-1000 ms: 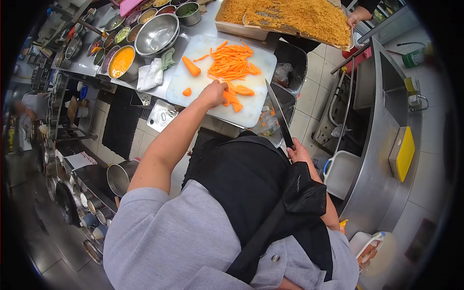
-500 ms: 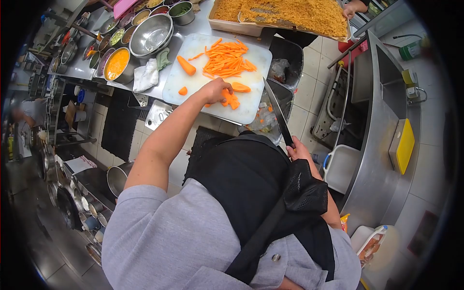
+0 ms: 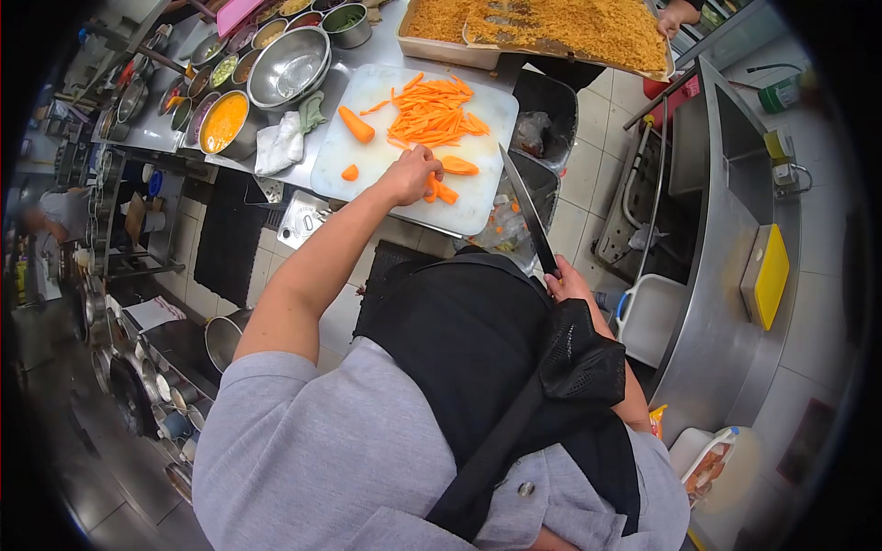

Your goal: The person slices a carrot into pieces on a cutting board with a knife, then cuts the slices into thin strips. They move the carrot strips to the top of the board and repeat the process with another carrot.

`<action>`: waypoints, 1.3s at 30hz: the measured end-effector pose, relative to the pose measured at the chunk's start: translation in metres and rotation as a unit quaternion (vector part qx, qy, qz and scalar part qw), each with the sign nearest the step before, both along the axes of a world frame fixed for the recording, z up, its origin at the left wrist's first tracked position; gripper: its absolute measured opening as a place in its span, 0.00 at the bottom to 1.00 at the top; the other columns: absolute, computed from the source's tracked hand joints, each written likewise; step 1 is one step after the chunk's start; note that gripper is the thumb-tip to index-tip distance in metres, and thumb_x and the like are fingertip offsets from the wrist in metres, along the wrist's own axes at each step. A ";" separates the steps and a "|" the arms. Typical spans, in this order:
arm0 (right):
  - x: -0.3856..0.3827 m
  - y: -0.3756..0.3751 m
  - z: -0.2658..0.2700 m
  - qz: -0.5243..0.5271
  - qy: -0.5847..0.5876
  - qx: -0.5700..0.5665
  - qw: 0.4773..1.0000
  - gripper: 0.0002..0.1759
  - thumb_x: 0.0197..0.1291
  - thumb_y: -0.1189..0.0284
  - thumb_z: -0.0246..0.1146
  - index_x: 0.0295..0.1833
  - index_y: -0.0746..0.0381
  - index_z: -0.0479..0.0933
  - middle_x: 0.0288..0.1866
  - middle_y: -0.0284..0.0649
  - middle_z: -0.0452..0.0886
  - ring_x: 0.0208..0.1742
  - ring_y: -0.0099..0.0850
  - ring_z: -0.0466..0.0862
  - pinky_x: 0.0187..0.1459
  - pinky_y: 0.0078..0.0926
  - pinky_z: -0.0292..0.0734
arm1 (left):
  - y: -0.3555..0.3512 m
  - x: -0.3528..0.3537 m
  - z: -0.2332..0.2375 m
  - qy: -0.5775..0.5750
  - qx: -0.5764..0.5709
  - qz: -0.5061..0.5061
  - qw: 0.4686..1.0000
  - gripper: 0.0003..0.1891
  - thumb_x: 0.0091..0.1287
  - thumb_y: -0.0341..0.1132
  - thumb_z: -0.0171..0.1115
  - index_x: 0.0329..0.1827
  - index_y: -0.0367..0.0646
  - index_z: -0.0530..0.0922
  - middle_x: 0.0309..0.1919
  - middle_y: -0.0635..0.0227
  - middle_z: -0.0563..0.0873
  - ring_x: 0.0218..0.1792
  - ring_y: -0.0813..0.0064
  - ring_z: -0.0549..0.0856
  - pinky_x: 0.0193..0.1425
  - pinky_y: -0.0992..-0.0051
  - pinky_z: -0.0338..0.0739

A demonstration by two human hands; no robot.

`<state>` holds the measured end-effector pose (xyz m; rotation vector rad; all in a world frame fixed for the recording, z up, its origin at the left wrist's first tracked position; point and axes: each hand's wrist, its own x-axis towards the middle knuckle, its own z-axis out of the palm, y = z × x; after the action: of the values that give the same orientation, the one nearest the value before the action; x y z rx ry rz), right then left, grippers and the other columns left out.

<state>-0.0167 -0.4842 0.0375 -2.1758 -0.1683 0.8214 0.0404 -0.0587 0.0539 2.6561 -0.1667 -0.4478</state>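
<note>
My left hand [image 3: 412,174] reaches over the white cutting board [image 3: 367,87], its fingers curled down and closed on carrot slices [image 3: 444,191] near the front edge. Part of those slices is hidden under the fingers. Just right of the fingertips lies a cut carrot piece [image 3: 459,166]. Beyond it spreads a pile of carrot sticks [image 3: 436,115]. A thick carrot chunk [image 3: 356,125] and a small carrot end [image 3: 350,173] lie on the board's left side. My right hand [image 3: 567,278] grips a long knife [image 3: 526,207] by its dark handle, the blade pointing away past the board's right edge.
Left of the board are folded cloths [image 3: 278,147], a metal bowl [image 3: 285,69] and an orange-filled container [image 3: 223,124]. Dark bins [image 3: 548,96] stand to the right. At the back, another person's hand [image 3: 675,16] holds a crumb-covered tray [image 3: 570,32]. A steel sink counter [image 3: 726,312] runs along the right.
My left hand's fingers have drawn the carrot slices closer together and cover more of them. The other person's tray has shifted slightly right. My right hand and the knife stay put.
</note>
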 end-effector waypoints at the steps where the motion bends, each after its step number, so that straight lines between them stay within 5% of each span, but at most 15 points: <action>1: 0.000 0.001 -0.001 0.000 0.002 0.002 1.000 0.16 0.72 0.73 0.64 0.62 0.62 0.72 0.32 0.42 0.83 0.31 0.34 0.85 0.36 0.36 0.79 | -0.001 -0.004 0.003 0.000 0.000 0.000 1.000 0.18 0.57 0.29 0.78 0.51 0.50 0.84 0.63 0.60 0.77 0.63 0.55 0.77 0.71 0.60 0.75; 3: 0.000 0.002 -0.001 -0.002 0.005 0.005 1.000 0.17 0.73 0.75 0.63 0.64 0.62 0.72 0.31 0.37 0.80 0.30 0.28 0.81 0.33 0.32 0.76 | -0.001 -0.011 0.007 -0.019 0.004 -0.025 1.000 0.17 0.59 0.29 0.77 0.50 0.48 0.82 0.57 0.62 0.83 0.61 0.55 0.80 0.70 0.59 0.75; 10: 0.001 0.004 0.002 0.007 0.002 -0.016 1.000 0.17 0.72 0.73 0.64 0.62 0.63 0.72 0.32 0.42 0.83 0.31 0.35 0.86 0.36 0.36 0.79 | 0.025 -0.013 0.007 -0.077 -0.025 -0.027 0.996 0.15 0.64 0.32 0.74 0.53 0.46 0.82 0.49 0.62 0.89 0.56 0.57 0.86 0.62 0.58 0.79; 12: 0.000 0.004 0.003 0.009 -0.008 -0.012 1.000 0.16 0.72 0.72 0.65 0.61 0.63 0.72 0.32 0.45 0.86 0.32 0.39 0.88 0.36 0.39 0.80 | 0.044 -0.002 0.005 -0.153 -0.157 0.085 0.972 0.17 0.65 0.33 0.74 0.55 0.43 0.82 0.51 0.58 0.90 0.55 0.55 0.88 0.60 0.61 0.81; 16: 0.006 0.005 0.010 0.016 0.005 -0.009 1.000 0.16 0.72 0.72 0.65 0.61 0.62 0.72 0.31 0.44 0.85 0.31 0.36 0.88 0.36 0.38 0.80 | 0.078 0.008 0.051 -0.047 -0.088 0.117 0.988 0.17 0.61 0.33 0.77 0.53 0.44 0.84 0.49 0.55 0.91 0.52 0.56 0.90 0.55 0.61 0.84; 18: 0.009 0.005 0.007 0.016 0.016 -0.018 1.000 0.16 0.72 0.72 0.64 0.61 0.62 0.72 0.31 0.43 0.85 0.31 0.35 0.88 0.36 0.38 0.80 | 0.092 0.009 0.049 0.160 0.109 -0.003 0.981 0.18 0.59 0.30 0.76 0.53 0.47 0.87 0.50 0.59 0.92 0.53 0.58 0.90 0.57 0.63 0.84; 21: 0.012 0.005 0.002 0.009 0.018 -0.017 1.000 0.16 0.72 0.72 0.64 0.61 0.62 0.72 0.30 0.43 0.85 0.30 0.34 0.88 0.36 0.36 0.81 | 0.092 0.000 0.034 0.179 0.139 -0.024 0.974 0.15 0.59 0.29 0.74 0.50 0.48 0.89 0.47 0.60 0.93 0.52 0.59 0.91 0.56 0.62 0.84; 23: 0.010 0.004 -0.009 -0.010 0.011 0.041 0.999 0.12 0.74 0.74 0.62 0.60 0.60 0.71 0.25 0.33 0.76 0.21 0.23 0.74 0.24 0.27 0.67 | 0.088 -0.004 0.024 0.168 0.169 -0.016 0.971 0.17 0.61 0.26 0.69 0.54 0.50 0.88 0.53 0.62 0.91 0.55 0.57 0.89 0.59 0.61 0.84; 26: 0.010 0.007 -0.002 -0.006 0.003 0.024 1.000 0.13 0.74 0.75 0.61 0.61 0.60 0.71 0.24 0.33 0.76 0.20 0.22 0.72 0.23 0.27 0.66 | 0.073 -0.012 0.024 0.036 0.231 -0.001 0.972 0.21 0.64 0.23 0.66 0.58 0.56 0.87 0.63 0.66 0.86 0.64 0.56 0.84 0.60 0.59 0.84; 28: 0.010 0.007 -0.001 -0.011 0.002 0.026 1.000 0.13 0.74 0.75 0.61 0.61 0.60 0.71 0.24 0.33 0.76 0.20 0.22 0.72 0.22 0.27 0.65 | 0.062 -0.014 0.015 -0.018 0.138 -0.003 0.990 0.24 0.67 0.23 0.62 0.64 0.57 0.83 0.68 0.65 0.79 0.69 0.54 0.80 0.63 0.55 0.83; 30: 0.012 0.006 -0.002 -0.018 0.001 0.027 0.999 0.14 0.74 0.75 0.61 0.61 0.60 0.71 0.24 0.33 0.76 0.19 0.22 0.72 0.22 0.27 0.65 | 0.036 -0.027 0.018 -0.008 0.129 -0.005 0.992 0.25 0.64 0.22 0.65 0.64 0.56 0.83 0.68 0.63 0.79 0.68 0.52 0.80 0.65 0.56 0.82; 32: 0.013 0.005 0.000 -0.019 0.011 -0.001 1.000 0.15 0.73 0.73 0.62 0.61 0.63 0.72 0.30 0.44 0.84 0.29 0.33 0.87 0.34 0.36 0.80 | 0.023 -0.038 0.018 0.002 0.127 -0.024 0.992 0.28 0.61 0.22 0.69 0.66 0.52 0.81 0.66 0.57 0.80 0.65 0.49 0.81 0.65 0.57 0.82; 35: 0.012 0.004 0.004 -0.014 0.002 0.000 1.000 0.15 0.73 0.73 0.63 0.61 0.64 0.72 0.30 0.44 0.84 0.29 0.34 0.87 0.34 0.36 0.80 | 0.028 -0.040 0.000 -0.067 0.077 -0.010 0.995 0.18 0.65 0.26 0.65 0.59 0.49 0.83 0.57 0.52 0.82 0.56 0.49 0.84 0.59 0.55 0.84; 39: 0.008 0.006 0.004 -0.034 0.013 -0.007 0.999 0.15 0.73 0.73 0.63 0.61 0.63 0.72 0.30 0.44 0.84 0.29 0.34 0.86 0.34 0.36 0.80 | 0.031 -0.038 -0.016 -0.093 0.051 0.045 0.993 0.16 0.62 0.28 0.70 0.54 0.45 0.84 0.55 0.51 0.83 0.56 0.49 0.83 0.58 0.55 0.84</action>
<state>-0.0084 -0.4786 0.0417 -2.1708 -0.0749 0.8128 0.0028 -0.0281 0.0378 2.7908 -0.0827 -0.1852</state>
